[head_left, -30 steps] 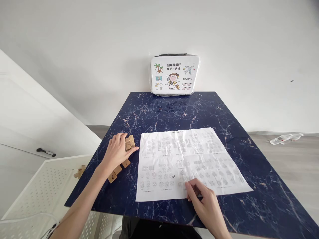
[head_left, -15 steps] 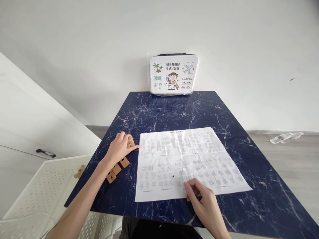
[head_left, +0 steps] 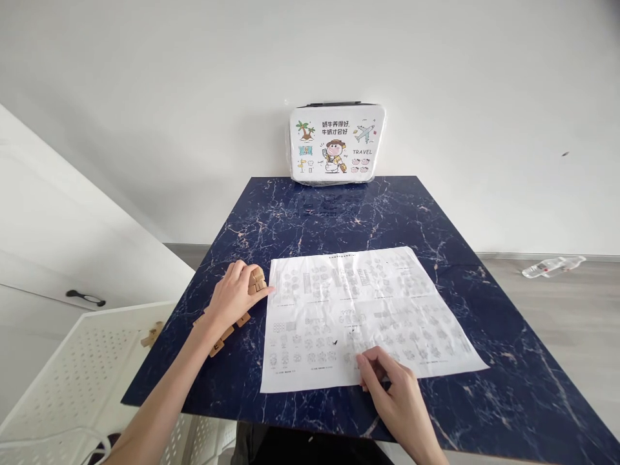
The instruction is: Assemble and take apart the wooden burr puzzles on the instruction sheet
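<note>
My left hand [head_left: 231, 298] is closed round a small wooden block puzzle [head_left: 256, 281] on the dark blue marble table [head_left: 339, 213], just left of a white instruction sheet [head_left: 358, 310]. Loose wooden pieces [head_left: 227, 332] lie under and beside my left wrist. My right hand [head_left: 394, 387] rests on the near edge of the sheet, fingers curled and pinched on the paper.
A white case with cartoon travel pictures [head_left: 336, 143] stands against the wall at the table's far edge. A white perforated basket [head_left: 72, 368] with a wooden piece [head_left: 151, 334] in it sits left of the table. A plastic bottle [head_left: 552, 265] lies on the floor at right.
My left hand has shifted slightly on the wooden puzzle and covers more of the loose pieces. My right hand has stayed on the sheet.
</note>
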The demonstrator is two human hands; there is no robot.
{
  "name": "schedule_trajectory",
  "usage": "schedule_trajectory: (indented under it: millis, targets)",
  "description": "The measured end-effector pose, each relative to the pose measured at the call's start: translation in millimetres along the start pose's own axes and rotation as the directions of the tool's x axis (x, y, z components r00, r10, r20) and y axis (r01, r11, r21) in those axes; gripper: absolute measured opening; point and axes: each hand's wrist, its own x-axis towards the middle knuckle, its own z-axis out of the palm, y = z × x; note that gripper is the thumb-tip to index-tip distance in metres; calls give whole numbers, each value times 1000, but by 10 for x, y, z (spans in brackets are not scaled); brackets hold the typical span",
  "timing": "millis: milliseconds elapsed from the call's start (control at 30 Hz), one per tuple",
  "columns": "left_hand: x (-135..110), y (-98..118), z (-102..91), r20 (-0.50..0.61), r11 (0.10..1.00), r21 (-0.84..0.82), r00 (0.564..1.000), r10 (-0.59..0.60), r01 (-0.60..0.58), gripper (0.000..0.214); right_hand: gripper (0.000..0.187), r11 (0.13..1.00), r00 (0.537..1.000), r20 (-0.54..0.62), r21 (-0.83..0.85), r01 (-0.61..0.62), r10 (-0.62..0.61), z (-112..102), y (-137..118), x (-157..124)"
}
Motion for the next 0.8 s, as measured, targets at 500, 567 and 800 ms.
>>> schedule_trajectory:
  millis: [500,567,800]
  targets:
    - [-450,997,-28,-12,939,-279,978,207,-203,70,45,999,999,6,-16,-40,40,9,10,9]
    - [-472,1029,-12,-10,935,-282,975,224,-217,70,45,999,999,1,-23,-35,35,6,1,10]
    - [-521,1158,18,-4,916,-320,967,255,-243,66,44,999,1000,-10,-38,-7,7,-2,-18,7]
